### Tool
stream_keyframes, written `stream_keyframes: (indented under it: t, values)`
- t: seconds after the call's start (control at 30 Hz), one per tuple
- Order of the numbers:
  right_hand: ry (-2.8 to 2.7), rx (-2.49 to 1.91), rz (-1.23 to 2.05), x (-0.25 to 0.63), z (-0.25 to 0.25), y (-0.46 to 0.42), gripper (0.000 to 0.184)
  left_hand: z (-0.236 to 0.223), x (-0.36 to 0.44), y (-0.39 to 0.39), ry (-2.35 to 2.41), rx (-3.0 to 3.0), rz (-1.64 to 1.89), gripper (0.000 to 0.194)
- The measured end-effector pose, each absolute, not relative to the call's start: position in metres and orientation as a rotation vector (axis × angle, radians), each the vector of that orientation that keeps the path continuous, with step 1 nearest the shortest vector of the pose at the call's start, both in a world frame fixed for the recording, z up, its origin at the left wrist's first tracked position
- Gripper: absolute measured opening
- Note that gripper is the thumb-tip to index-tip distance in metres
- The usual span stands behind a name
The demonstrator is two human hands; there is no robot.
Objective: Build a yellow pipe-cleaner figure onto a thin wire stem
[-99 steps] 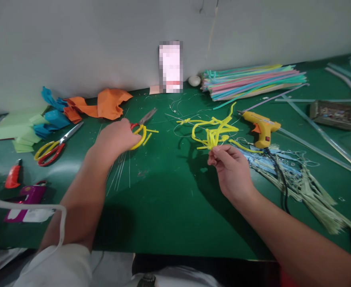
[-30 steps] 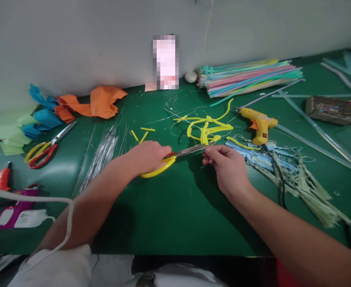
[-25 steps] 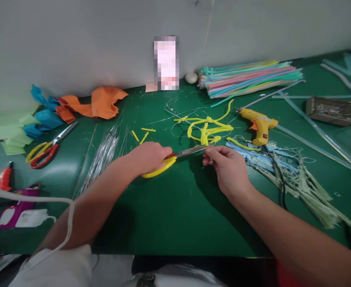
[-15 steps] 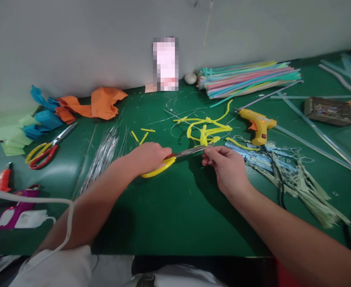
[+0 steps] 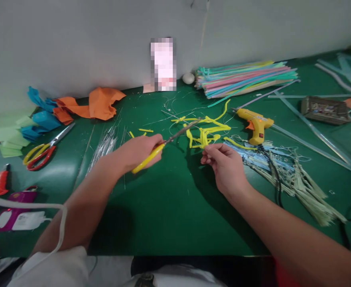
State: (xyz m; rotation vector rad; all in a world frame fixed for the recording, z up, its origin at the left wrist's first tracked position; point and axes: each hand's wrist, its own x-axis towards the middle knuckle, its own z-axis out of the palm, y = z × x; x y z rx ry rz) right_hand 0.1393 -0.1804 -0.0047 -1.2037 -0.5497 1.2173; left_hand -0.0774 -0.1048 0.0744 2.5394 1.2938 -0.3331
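Note:
My left hand is closed around the yellow handle of a pair of scissors, whose blades point up and to the right over the left part of the yellow shape. With thumb and fingertips, my right hand pinches the lower end of the yellow pipe-cleaner shape, which is bent into loops with strands crossing it. Short cut yellow pieces lie beyond my left hand, partly hidden by it. A loose yellow strand rests just right of my right hand.
A yellow glue gun lies right, its cord running toward me. Behind it is a bundle of coloured pipe cleaners. Thin wires, a second pair of scissors and orange paper lie left. Blue and pale-green fibres spread right.
My left hand has drawn back slightly left with the scissors, and the blades have swung up and away from my right fingertips. My right hand keeps its pinch.

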Motion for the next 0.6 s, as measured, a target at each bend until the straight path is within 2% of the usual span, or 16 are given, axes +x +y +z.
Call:
stream_keyframes:
  t: [0.2, 0.33, 0.47, 0.6]
  values:
    - [-0.581, -1.179, 1.197, 0.14, -0.003, -0.182, 0.016, 0.099, -0.092, -0.1, 1.912, 2.506, -0.596, 0.036]
    - [-0.565, -1.186, 1.203, 0.141, -0.005, -0.183, 0.015, 0.098, -0.103, -0.091, 2.201, 2.378, -0.589, 0.048]
    - [-0.594, -1.126, 1.198, 0.14, -0.003, -0.182, 0.013, 0.08, -0.119, -0.074, 2.264, 2.195, -0.56, 0.071]
    - [-0.623, -1.053, 1.189, 0.139, -0.004, -0.181, 0.008, 0.065, -0.126, -0.06, 2.173, 2.168, -0.531, 0.076]
